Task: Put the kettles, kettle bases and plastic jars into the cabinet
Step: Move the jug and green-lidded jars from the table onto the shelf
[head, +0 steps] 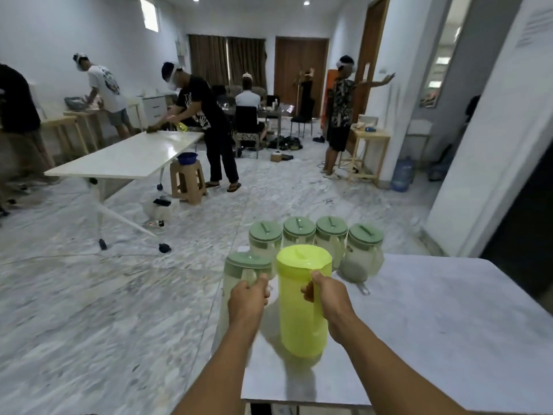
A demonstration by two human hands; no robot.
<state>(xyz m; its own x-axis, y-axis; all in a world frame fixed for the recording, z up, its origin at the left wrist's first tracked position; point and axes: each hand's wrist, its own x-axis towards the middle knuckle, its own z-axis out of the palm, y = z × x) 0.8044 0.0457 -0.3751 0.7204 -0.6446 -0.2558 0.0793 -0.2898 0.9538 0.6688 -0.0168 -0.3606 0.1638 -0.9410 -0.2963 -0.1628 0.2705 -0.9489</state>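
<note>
My right hand (327,296) grips the handle of a bright yellow-green plastic jar (300,307), held just above the grey table (434,319). My left hand (248,301) is closed on the handle of a clear plastic jar with a green lid (244,266), at the table's left edge. Behind them, several more clear jars with green lids stand in a row at the far edge, such as one on the left (265,239) and one on the right (363,253). No kettle, kettle base or cabinet shows.
A long white table (125,157) stands on the marble floor to the left, with a brown stool (187,181) beside it. Several people work further back in the room. A white wall and dark doorway (523,223) rise on the right.
</note>
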